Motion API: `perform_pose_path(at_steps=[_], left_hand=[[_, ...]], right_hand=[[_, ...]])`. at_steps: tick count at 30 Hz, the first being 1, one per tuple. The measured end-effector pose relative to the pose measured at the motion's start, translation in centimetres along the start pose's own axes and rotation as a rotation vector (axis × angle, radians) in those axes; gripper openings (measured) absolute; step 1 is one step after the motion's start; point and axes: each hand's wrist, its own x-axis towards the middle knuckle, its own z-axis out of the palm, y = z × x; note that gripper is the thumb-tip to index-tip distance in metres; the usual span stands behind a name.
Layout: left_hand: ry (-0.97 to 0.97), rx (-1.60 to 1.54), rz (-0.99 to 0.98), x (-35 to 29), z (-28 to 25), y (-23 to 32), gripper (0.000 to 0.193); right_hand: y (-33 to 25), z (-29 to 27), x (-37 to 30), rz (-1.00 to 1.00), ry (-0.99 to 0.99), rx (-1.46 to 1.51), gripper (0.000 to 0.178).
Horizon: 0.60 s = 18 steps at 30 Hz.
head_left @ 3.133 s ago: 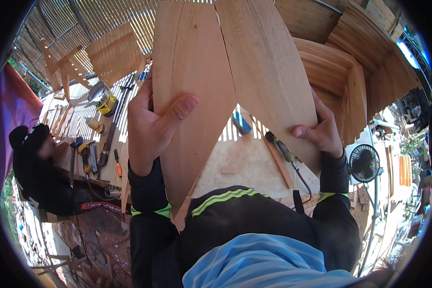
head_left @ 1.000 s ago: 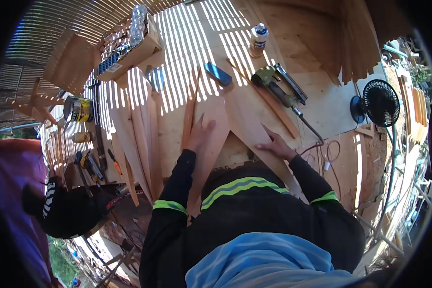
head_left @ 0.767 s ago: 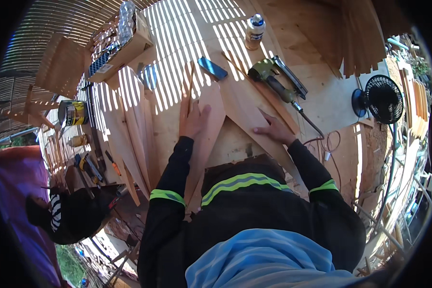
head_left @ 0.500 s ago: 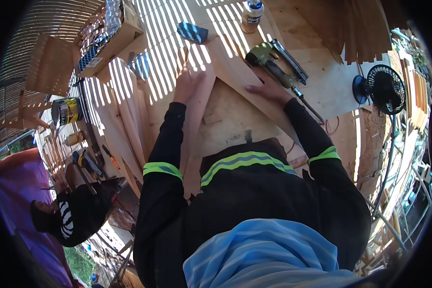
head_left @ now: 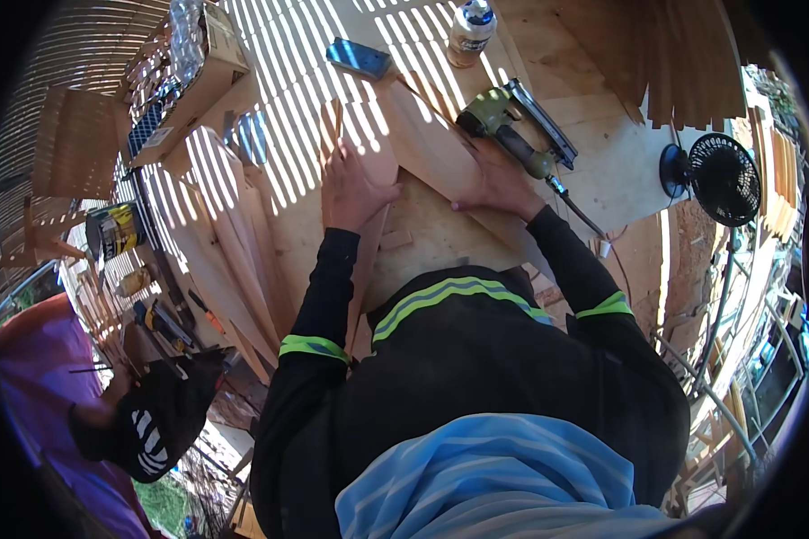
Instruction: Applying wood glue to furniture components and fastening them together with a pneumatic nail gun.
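Two pale wooden boards lie on the workbench, slanting together at their far ends like an upturned V. My left hand grips the left board, thumb over its inner side and fingers along the outer. The right board is in my right hand, its thumb at the inner edge and its other fingers partly hidden at the outer edge. Beyond that hand lies a green and black nail gun with an air hose. A blue block-like object rests past the boards' far ends.
Several long boards lean together at left, near an open cardboard box. A glue bottle stands at the back. To the right are a black fan and stacked thin wood. Another person is at lower left.
My left hand has come nearer and turned, its thumb now over the left board's inner side. The boards' far ends have shifted slightly against each other. The view has tilted slightly.
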Motion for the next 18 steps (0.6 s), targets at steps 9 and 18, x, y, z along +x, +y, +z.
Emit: perform_pose_path(at_steps=[9,18], left_hand=[[0.121,-0.089,-0.083,-3.2,1.9,-0.5,0.111],[0.151,-0.194,-0.174,-1.0,2.3,-0.9,0.102]], right_hand=[[-3.7,3.8,-1.7,-0.029,0.218,-0.352,0.102],[-1.3,4.6,1.0,-0.056,0.262,-0.261,0.076]])
